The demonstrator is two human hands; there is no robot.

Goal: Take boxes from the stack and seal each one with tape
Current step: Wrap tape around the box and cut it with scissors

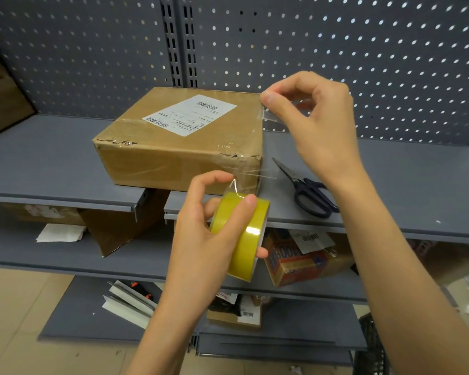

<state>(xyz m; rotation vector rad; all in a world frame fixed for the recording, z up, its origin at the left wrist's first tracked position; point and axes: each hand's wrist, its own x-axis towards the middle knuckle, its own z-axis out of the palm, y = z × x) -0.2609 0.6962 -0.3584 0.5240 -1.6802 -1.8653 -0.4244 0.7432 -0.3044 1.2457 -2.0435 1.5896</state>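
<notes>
Left hand (201, 220) grips the yellow tape roll (240, 234) at the near edge of the shelf (52, 158), fingers curled round it. Right hand (317, 125) pinches the free end of the clear tape strip (271, 115) at the box's far right corner. Scissors (306, 188) lie on the shelf just right of the box, beneath the right wrist. The cardboard box (179, 147), bearing a white label (190, 115), sits on the shelf between and beyond both hands. Lower shelves hold cartons and paper scraps.

Left hand (201, 228) grips tape roll (240, 234); right hand (317, 123) pinches tape end (271, 115).
</notes>
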